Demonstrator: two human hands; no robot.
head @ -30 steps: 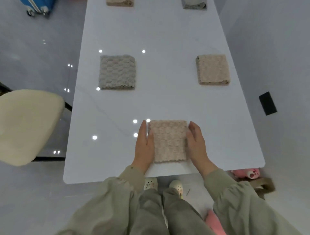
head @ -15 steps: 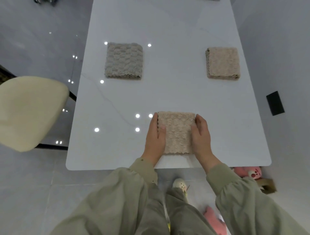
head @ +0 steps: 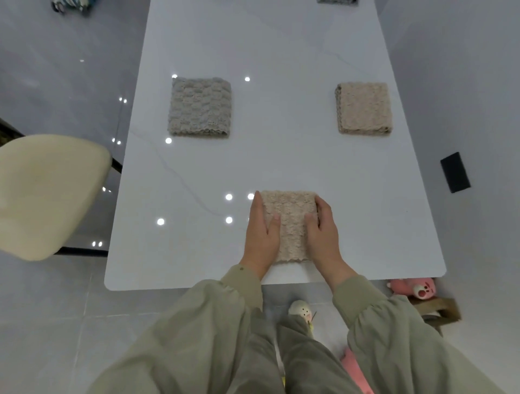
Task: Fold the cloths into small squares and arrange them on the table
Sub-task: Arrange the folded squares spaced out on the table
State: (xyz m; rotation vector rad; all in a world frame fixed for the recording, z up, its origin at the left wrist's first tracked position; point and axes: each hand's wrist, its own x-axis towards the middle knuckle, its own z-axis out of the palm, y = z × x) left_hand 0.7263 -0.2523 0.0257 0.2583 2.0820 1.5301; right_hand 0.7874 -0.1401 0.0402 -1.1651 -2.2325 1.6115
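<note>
A folded beige cloth point(head: 289, 222) lies near the front edge of the white table point(head: 281, 163). My left hand point(head: 261, 233) holds its left edge, fingers stretched along the side and thumb on top. My right hand point(head: 323, 233) holds the right edge, with its fingers bent over the side and its thumb on top. Farther back lie a folded grey cloth point(head: 200, 107) on the left and a folded beige cloth point(head: 363, 108) on the right. Another folded cloth point(head: 336, 1) peeks in at the top edge.
A cream chair point(head: 47, 194) stands left of the table. On the floor to the right are a black flat object point(head: 455, 176), a pink plush toy point(head: 413, 288) and a cardboard box point(head: 437, 310). My legs and shoe point(head: 302, 310) are below the table's front edge.
Both hands have slid inward from beside the cloth onto its edges, thumbs now on top. The view has tilted down, so the far cloths have left the frame.
</note>
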